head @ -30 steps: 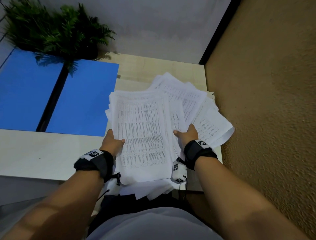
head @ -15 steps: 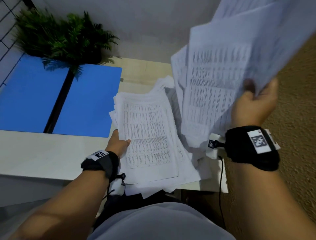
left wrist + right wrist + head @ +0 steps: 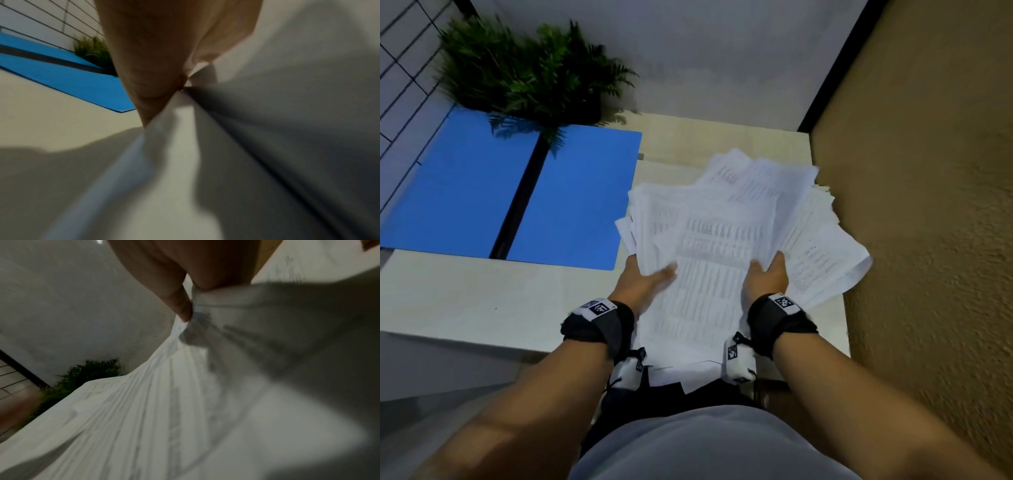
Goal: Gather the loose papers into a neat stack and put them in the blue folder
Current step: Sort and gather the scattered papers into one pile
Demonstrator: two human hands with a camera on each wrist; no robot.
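A loose, fanned pile of printed papers lies on the right part of the desk, its near end hanging over the front edge. My left hand grips the pile's left side with the thumb on top; the left wrist view shows the papers pinched at their edge. My right hand grips the right side, and its thumb presses down on the sheets. The blue folder lies open and flat just left of the pile, a dark spine down its middle.
The pale desk has bare surface in front of the folder. A green fern stands at the back and droops over the folder's far edge. A tan textured wall runs close along the desk's right side.
My right hand, which had lifted a bunch of sheets high at the right, has come down and laid them on the pile. My left hand has kept hold of the pile's left side.
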